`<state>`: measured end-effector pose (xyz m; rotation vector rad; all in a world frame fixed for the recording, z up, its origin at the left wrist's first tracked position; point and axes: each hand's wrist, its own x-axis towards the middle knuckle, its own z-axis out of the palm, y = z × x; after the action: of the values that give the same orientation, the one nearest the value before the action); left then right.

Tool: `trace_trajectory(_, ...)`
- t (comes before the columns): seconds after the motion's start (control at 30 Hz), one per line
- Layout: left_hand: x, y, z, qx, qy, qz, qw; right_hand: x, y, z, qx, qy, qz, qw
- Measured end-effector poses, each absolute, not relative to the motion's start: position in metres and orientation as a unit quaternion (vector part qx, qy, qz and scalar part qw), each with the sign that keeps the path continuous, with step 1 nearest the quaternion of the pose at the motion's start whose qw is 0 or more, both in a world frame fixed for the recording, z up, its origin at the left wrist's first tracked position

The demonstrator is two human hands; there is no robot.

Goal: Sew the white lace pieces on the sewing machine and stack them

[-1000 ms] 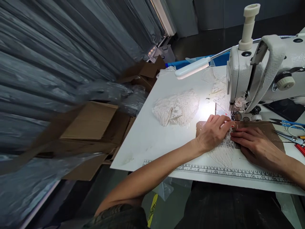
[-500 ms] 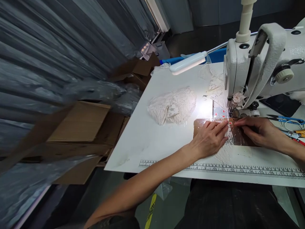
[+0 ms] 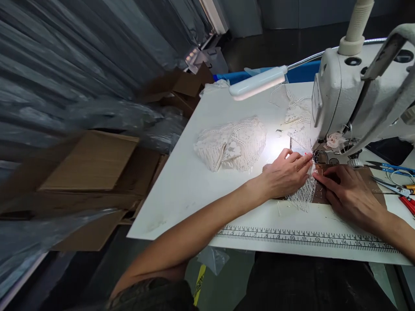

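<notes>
My left hand lies over a strip of white lace just left of the needle area, fingers stretched out and pressing it flat. On the other side, my right hand has its fingertips closed on the lace's right edge, in front of the presser foot. The sewing machine stands over this spot, its needle area partly hidden by my left fingertips. Under both hands is a brown plate. More lace runs behind the needle.
A lace bundle lies on the white table, left of my hands. Overhead hangs a lamp. Blue-handled scissors and red-handled snips lie at right. Cardboard boxes stand left; a printed ruler lines the front edge.
My left hand has slid forward, closer to the needle, and the lace has moved with it. The right hand has shifted nearer to me along the lace. The view has moved slightly.
</notes>
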<state>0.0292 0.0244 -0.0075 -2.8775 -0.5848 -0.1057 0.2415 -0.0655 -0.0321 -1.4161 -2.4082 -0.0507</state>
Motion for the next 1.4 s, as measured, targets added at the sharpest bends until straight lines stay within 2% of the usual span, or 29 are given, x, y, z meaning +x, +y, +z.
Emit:
trace_trajectory(0.13, 0.027, 0.024, -0.012, -0.972, -0.213, -0.063, 0.074, 0.236, -0.067, -0.032, -0.501, -0.848, -0.08, 0.151)
trace_trajectory(0.4, 0.025, 0.023, -0.018, -0.968, -0.226, -0.1, 0.038, 0.233, -0.067, -0.031, -0.5, -0.846, -0.116, 0.143)
trace_trajectory(0.77, 0.024, 0.018, -0.01, -0.965, -0.244, -0.096, 0.008, 0.231, -0.071, -0.029, -0.513, -0.845, -0.104, 0.109)
trace_trajectory(1.4, 0.025, 0.026, -0.02, -0.964, -0.24, -0.115, -0.014, 0.227, -0.07, -0.032, -0.541, -0.82, -0.059, 0.177)
